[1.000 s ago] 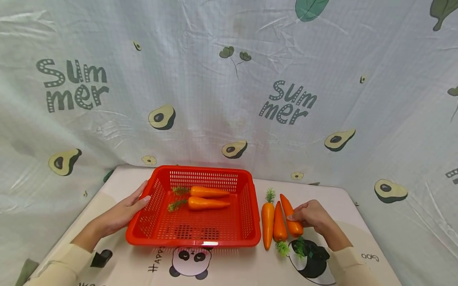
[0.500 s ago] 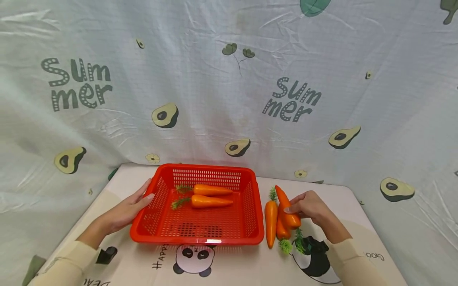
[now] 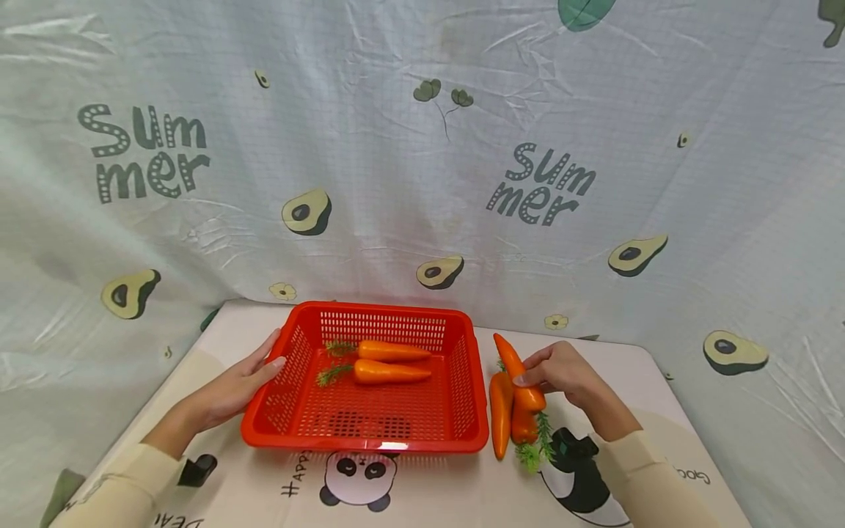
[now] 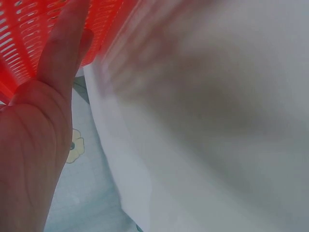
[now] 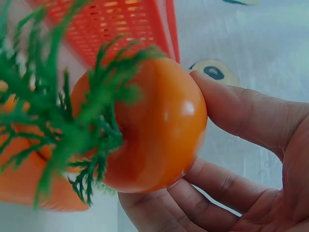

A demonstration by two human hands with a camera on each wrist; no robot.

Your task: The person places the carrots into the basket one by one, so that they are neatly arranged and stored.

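Observation:
My right hand (image 3: 566,372) pinches an orange carrot (image 3: 507,355) with feathery green leaves, tilted with its tip away from me. In the right wrist view the thumb and fingers grip the thick end of the carrot (image 5: 169,121). Below it, a carrot (image 3: 500,418) and a second, partly covered carrot (image 3: 524,425) lie beside the red basket (image 3: 363,445). Inside the basket are two more carrots, a far one (image 3: 394,351) and a near one (image 3: 391,372), leaves to the left. My left hand (image 3: 227,392) rests on the basket's left side, fingers fairly straight along the wall.
The table (image 3: 462,491) has a printed cloth with panda drawings. A hanging sheet (image 3: 370,183) with avocado prints stands close behind the basket and table. The basket's right wall (image 3: 470,389) stands between the inside carrots and those outside.
My right hand has lifted its carrot and carried it left and away from me, over the other two outside carrots. My left hand stays at the basket. The view has shifted slightly.

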